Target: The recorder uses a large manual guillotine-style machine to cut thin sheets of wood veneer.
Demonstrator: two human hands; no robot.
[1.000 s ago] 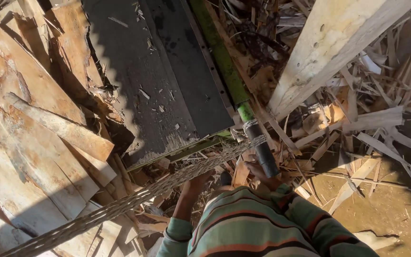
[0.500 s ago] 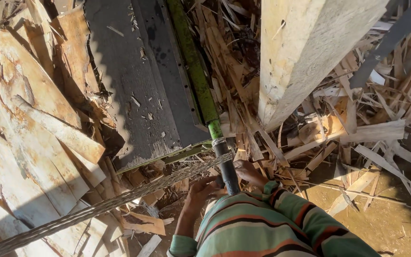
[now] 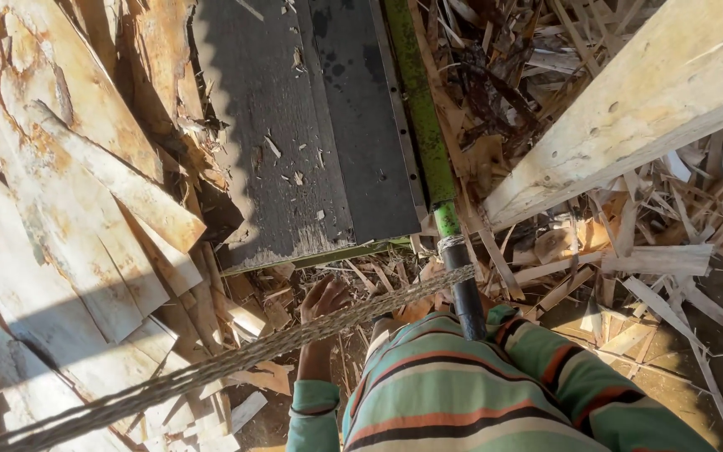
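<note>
Reaching into the wood scraps (image 3: 286,310) at near centre, the left hand (image 3: 324,299) has its fingers loosely curled among thin veneer pieces; whether it pinches any piece cannot be told. A braided rope (image 3: 236,362) runs taut from near left, crossing in front of that wrist, to the black handle (image 3: 464,293) of a green bar (image 3: 422,134). The right hand is hidden behind the striped sleeve (image 3: 562,368); its state cannot be told. A grey conveyor belt (image 3: 303,125) lies beyond the hand, a pale timber beam (image 3: 629,109) at far right.

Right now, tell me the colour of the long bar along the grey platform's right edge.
Green, with a black handle end near the person; the head view shows the bar beside the grey platform.
</note>
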